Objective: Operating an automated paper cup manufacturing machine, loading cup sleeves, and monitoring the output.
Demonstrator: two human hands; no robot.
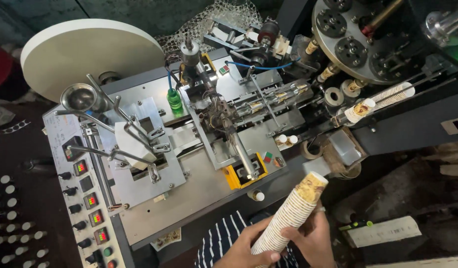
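Note:
Both my hands hold a long stack of nested paper cups point(291, 211), tilted up to the right, low in the head view. My left hand point(246, 245) grips the lower end of the stack from the left. My right hand point(313, 238) wraps the stack from the right, fingers closed around its middle. The stack sits in front of the cup-forming machine point(209, 178). Another row of finished cups point(375, 104) lies on the machine's outfeed rails at the right.
A large white paper roll point(90, 49) stands at the back left. A control panel point(87, 203) with knobs and lit displays runs along the left edge. A round turret plate point(348, 39) is at the upper right. A green bottle point(174, 98) stands on the machine bed.

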